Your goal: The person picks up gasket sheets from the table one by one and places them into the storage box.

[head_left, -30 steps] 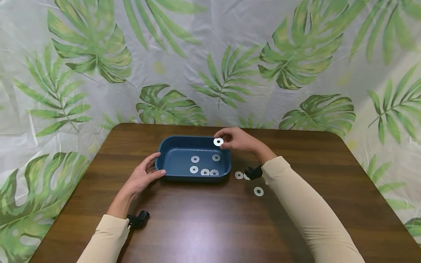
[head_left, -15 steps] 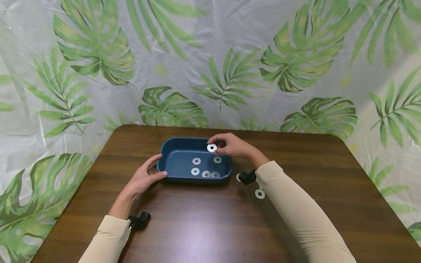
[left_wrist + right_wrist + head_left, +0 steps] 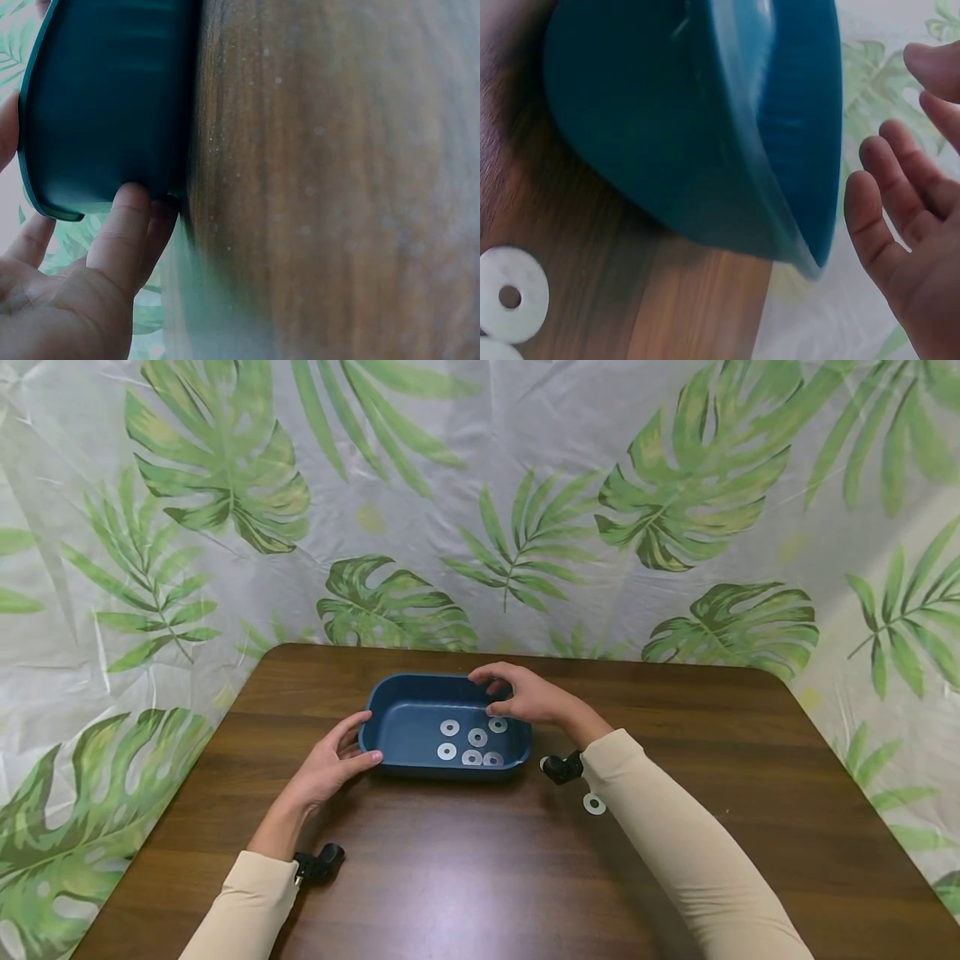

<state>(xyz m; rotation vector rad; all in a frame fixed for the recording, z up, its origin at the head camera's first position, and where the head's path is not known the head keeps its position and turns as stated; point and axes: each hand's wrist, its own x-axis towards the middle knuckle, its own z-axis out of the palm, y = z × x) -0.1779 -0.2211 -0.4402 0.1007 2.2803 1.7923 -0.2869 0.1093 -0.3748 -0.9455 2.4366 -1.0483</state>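
Note:
A blue rectangular bin point(image 3: 405, 727) stands on the table, with several flat silver washers point(image 3: 477, 737) on its floor, mostly toward the right half. My left hand point(image 3: 330, 764) holds the bin's left end, thumb at the front corner and fingers along the side wall. In the left wrist view, fingertips point(image 3: 132, 196) press the outer wall. Over the bin's back right corner hovers my right hand point(image 3: 525, 693), thumb and fingers parted with nothing between them. The right wrist view shows those loosely bent fingers point(image 3: 864, 199) beside the rim.
Right of the bin, a loose washer point(image 3: 594, 803) lies on the brown wooden table point(image 3: 450, 877). Another washer point(image 3: 514, 294) shows in the right wrist view, overlapping one more. A leaf-print cloth point(image 3: 517, 543) hangs behind the table.
My right hand moved left and inward over the bin, and its fingers let go of a washer, which now lies on the bin's floor. My left hand stays on the bin.

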